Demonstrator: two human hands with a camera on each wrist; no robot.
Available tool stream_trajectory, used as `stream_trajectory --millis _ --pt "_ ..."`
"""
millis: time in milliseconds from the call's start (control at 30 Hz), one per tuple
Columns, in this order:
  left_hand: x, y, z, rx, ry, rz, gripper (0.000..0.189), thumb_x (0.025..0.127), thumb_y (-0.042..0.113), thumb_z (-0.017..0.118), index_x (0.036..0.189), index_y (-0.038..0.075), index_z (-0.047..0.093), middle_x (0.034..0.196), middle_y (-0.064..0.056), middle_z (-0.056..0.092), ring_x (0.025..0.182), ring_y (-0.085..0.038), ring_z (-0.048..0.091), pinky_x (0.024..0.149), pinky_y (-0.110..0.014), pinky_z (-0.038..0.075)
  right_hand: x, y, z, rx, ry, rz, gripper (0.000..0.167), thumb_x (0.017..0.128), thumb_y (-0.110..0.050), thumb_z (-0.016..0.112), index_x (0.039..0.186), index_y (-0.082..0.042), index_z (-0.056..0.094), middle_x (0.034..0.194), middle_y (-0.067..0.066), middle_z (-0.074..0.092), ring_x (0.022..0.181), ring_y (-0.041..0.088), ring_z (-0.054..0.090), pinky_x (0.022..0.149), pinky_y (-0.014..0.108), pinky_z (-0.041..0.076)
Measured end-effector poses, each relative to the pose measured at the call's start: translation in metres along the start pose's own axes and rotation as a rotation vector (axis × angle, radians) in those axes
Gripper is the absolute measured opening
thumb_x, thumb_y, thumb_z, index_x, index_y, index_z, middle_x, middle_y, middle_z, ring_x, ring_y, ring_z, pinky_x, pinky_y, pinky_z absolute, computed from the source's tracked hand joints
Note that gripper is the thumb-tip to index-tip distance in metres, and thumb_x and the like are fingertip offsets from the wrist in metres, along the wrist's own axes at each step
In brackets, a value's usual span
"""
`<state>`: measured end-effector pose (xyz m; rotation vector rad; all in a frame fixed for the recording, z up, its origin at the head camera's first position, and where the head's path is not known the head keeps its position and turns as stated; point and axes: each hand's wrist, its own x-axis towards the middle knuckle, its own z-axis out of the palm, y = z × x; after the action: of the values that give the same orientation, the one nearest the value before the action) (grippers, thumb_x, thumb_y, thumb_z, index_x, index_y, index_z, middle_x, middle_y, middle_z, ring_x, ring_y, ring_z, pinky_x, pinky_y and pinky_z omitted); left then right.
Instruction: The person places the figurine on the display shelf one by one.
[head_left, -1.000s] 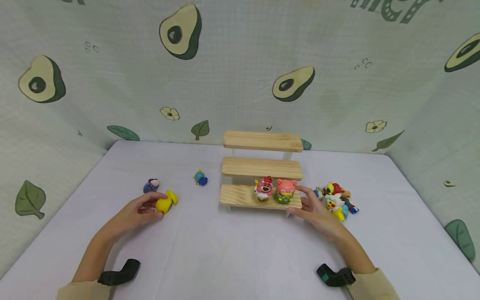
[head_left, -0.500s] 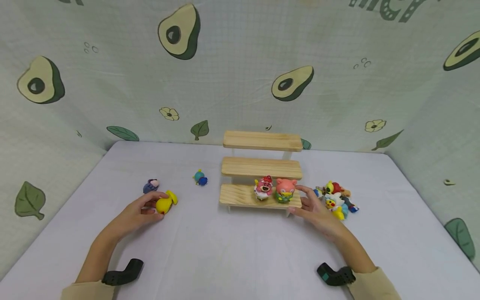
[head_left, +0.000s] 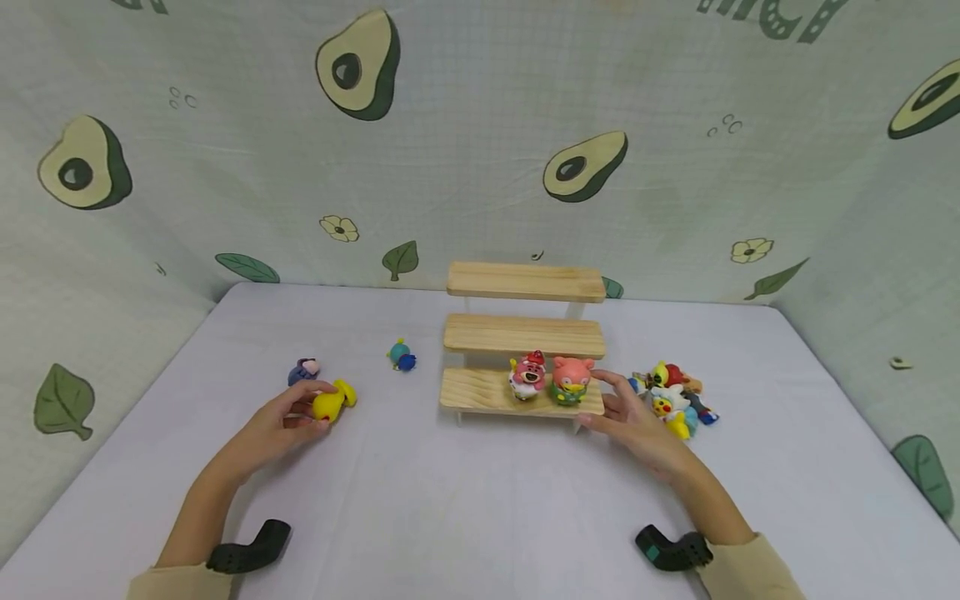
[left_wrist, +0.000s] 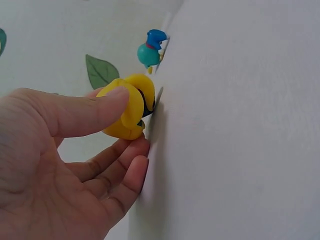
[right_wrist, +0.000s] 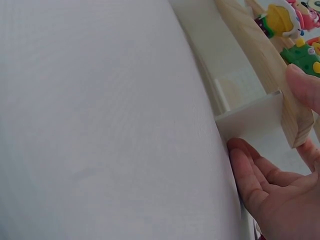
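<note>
My left hand (head_left: 273, 431) pinches a small yellow figurine (head_left: 327, 407) between thumb and fingers, low over the white table at the left. The left wrist view shows the thumb across the figurine (left_wrist: 131, 107), with dark parts on its far side. A purple-blue figurine (head_left: 302, 372) lies just behind that hand. My right hand (head_left: 632, 429) holds the right end of the three-tier wooden shelf (head_left: 480, 388) at its lowest board. In the right wrist view the thumb presses the board's (right_wrist: 267, 62) edge, and the lower fingers curl near the white support (right_wrist: 255, 112).
On the lowest board stand a pink figurine with a red top (head_left: 528, 377) and a pink-eared figurine in green (head_left: 572, 382). A teal and blue figurine (head_left: 401, 356) lies left of the shelf. Several figurines (head_left: 671, 400) are heaped right of it. Patterned cloth (head_left: 480, 100) hangs behind.
My left forearm has shifted slightly to the right, while the left hand stays around the yellow figurine. The right hand and the shelf stay where they were.
</note>
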<state>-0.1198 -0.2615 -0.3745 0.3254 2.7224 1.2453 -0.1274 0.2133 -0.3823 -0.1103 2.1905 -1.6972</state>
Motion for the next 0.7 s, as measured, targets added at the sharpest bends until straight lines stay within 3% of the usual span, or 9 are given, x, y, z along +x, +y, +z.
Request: stream_trajectory --millis 167,367,700 --pt "-0.001 0.003 0.000 -0.023 -0.007 -0.009 0.041 0.090 0.013 0.061 0.128 0.009 0.048 0.121 -0.014 0.053 0.099 -0.018 0.050 0.081 -0.020 0.044 -0.001 0.000 0.000 -0.007 -0.013 -0.012 0.071 0.090 -0.025 0.062 0.143 -0.019 0.015 0.138 0.024 0.041 0.122 0.032 0.047 0.102 0.048 0.036" --pt "-0.002 0.006 0.000 -0.057 -0.025 -0.037 0.042 0.094 0.019 0.054 0.134 0.013 0.043 0.127 -0.016 0.047 0.109 -0.030 0.048 0.080 -0.021 0.046 -0.002 -0.002 0.000 -0.015 -0.012 -0.021 0.072 0.090 -0.025 0.061 0.144 -0.018 0.015 0.137 0.025 0.042 0.121 0.031 0.048 0.102 0.048 0.037" --pt "-0.001 0.017 0.003 -0.121 -0.056 -0.003 0.042 0.098 0.026 0.046 0.136 0.011 0.037 0.113 -0.017 0.047 0.090 -0.021 0.058 0.077 -0.022 0.052 0.000 -0.001 0.000 -0.013 -0.005 -0.005 0.072 0.089 -0.026 0.063 0.143 -0.020 0.015 0.139 0.024 0.041 0.122 0.033 0.046 0.103 0.050 0.036"
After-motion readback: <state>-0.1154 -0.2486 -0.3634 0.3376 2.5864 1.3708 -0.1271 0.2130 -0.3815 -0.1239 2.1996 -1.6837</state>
